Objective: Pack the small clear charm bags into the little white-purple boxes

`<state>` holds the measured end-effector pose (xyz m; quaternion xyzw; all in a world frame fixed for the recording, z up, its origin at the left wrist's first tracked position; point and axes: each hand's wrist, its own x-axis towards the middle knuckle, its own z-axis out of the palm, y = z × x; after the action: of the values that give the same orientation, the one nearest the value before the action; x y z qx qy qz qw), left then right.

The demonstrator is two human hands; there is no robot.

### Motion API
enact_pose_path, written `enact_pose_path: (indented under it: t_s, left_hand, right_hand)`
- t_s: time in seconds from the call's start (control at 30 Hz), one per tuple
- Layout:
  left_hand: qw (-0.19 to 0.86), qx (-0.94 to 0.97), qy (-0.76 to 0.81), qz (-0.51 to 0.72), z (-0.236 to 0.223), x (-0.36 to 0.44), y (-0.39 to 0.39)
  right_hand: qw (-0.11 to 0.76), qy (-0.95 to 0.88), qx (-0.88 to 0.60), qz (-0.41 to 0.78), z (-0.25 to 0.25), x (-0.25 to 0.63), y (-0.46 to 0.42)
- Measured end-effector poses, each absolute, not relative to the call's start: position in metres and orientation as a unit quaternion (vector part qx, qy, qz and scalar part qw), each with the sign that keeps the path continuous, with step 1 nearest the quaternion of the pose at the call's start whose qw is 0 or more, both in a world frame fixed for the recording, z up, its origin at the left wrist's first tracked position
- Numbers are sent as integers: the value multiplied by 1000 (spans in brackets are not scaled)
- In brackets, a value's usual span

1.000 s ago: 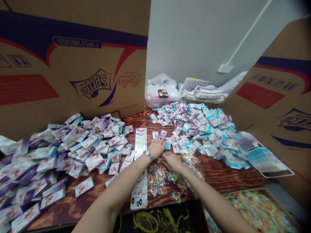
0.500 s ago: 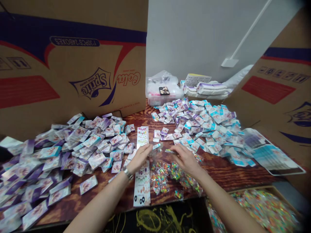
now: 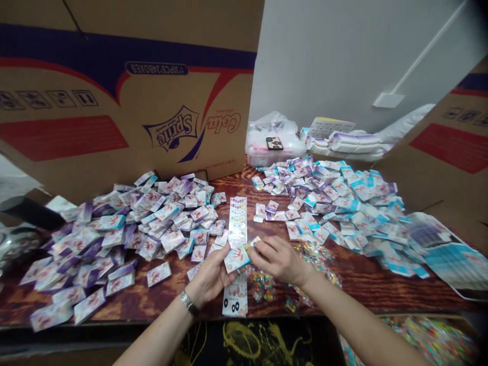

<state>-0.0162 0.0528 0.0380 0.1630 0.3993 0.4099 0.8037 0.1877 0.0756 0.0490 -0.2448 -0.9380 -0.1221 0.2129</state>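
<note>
My left hand [image 3: 212,274], a metal-banded watch on its wrist, holds a small white and blue carton [image 3: 237,258] with a hand picture on it. The carton lies tilted, its end toward my right hand [image 3: 280,258]. The right fingers pinch together at that end, with a bit of colour from a small packet [image 3: 251,245] showing; most of it is hidden. Below the hands lie printed sticker strips [image 3: 238,221] and clear packets of colourful pieces [image 3: 261,285].
Heaped small cartons [image 3: 163,213] cover the left of the table, and more cartons [image 3: 335,193] the right. Large cardboard boxes [image 3: 114,112] stand behind. A phone [image 3: 274,143] rests on a plastic-wrapped bundle. A bin of colourful packets [image 3: 430,335] is at lower right.
The view has swung left. My left hand has turned palm up with the carton, now nearer me, and my right hand has come in against the carton's end.
</note>
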Motion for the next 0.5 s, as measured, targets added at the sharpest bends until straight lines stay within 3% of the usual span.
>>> enact_pose_path:
  t_s: [0.17,0.37,0.43,0.5]
  left_hand:
    - [761,254,416,428,31,-19,49]
    - [713,356,435,418,29,-16,46]
    - [608,465,481,428,28,-16,43]
    - [429,605,520,424,26,-17,39]
  right_hand:
    - [285,-906,-295,104,62,177,68]
    - [415,-699,-465,351,45,157,61]
    - [444,-631,-482,415,33,152,60]
    - [463,-598,-490,432,25,149,60]
